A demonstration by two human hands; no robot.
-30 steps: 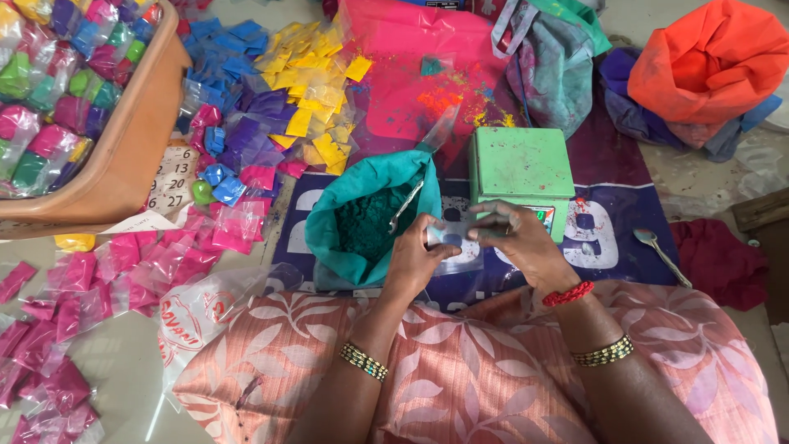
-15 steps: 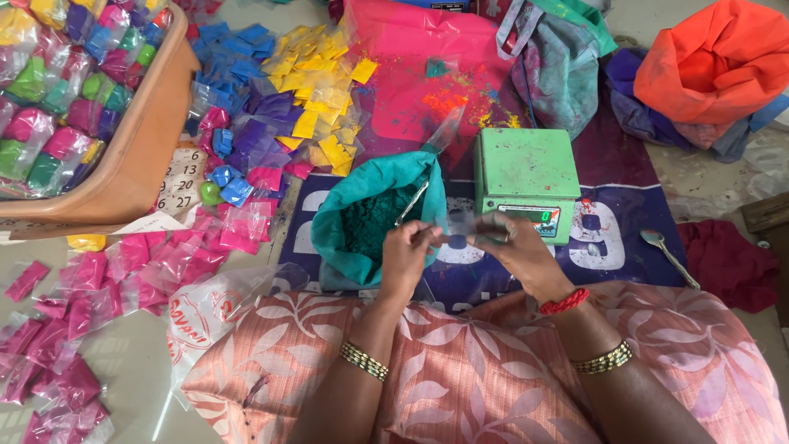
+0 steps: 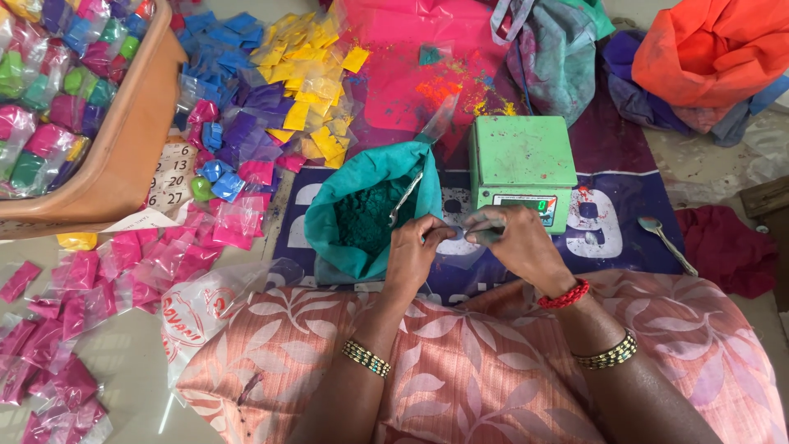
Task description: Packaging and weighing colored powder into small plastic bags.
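At frame centre, left hand and right hand pinch a small packet between fingertips (lying crosswise), right of the green-powder bag.

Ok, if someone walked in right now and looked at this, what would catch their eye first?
Probably the two hands at centre: the left hand and right hand pinch a small clear packet between them. Just left of them sits an open teal bag of green powder with a spoon in it, and a green weighing scale stands behind the hands. Heaps of pink packets and yellow packets spread across the left side.
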